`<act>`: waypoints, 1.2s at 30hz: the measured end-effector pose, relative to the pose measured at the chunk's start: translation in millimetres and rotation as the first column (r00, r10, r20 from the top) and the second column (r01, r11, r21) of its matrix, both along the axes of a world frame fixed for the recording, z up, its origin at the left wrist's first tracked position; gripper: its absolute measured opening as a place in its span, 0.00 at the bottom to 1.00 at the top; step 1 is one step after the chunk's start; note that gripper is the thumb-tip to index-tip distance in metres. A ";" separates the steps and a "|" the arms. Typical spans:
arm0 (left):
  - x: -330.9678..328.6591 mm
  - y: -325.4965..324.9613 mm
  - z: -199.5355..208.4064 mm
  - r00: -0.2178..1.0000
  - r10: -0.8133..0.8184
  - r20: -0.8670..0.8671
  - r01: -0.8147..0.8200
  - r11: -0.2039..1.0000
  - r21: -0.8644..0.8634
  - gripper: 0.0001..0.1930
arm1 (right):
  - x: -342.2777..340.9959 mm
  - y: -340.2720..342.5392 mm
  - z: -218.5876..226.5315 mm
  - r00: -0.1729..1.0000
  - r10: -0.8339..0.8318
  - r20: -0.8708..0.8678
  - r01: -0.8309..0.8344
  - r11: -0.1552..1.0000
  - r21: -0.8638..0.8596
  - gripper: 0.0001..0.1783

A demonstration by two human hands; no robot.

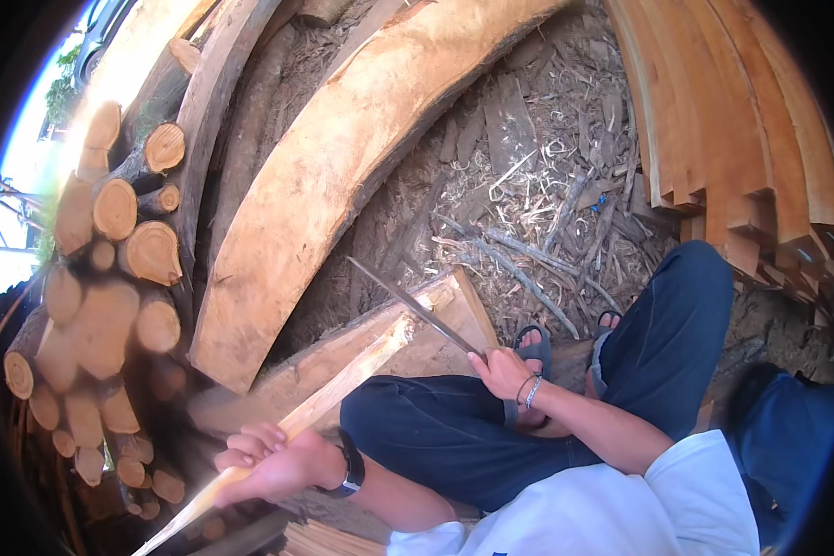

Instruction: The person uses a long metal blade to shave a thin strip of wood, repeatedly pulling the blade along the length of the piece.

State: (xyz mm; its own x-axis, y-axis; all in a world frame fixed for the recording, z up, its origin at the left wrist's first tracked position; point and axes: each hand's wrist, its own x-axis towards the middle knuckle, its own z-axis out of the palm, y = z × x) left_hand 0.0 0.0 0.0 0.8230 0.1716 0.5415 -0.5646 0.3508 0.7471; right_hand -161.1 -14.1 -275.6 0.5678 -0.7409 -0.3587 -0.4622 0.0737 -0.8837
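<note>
My left hand (283,463), with a dark watch at its wrist, is wrapped round a pale, peeled wooden stick (347,375). One end of the stick slants out of view at the lower left; its far end lies over a thick wooden slab (463,320). In my right hand (507,373) is a machete (408,299) with a long, narrow, dark blade; the fist hides its handle. The blade points up and to the left and crosses over the stick's far end. Whether the edge touches the wood I cannot tell.
Cut logs (151,252) are stacked at the left. A broad curved plank (315,157) lies beyond the slab. Wood shavings (551,157) and branches (528,250) litter the ground. Sawn boards (723,102) are piled at the far right. My bent legs (667,324) flank the work.
</note>
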 end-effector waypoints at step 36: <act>0.2 3.1 -1.9 1.000 -0.021 0.001 0.021 1.000 -0.015 0.31 | 3.6 -6.6 8.7 0.999 0.019 0.051 -0.020 1.000 0.021 0.33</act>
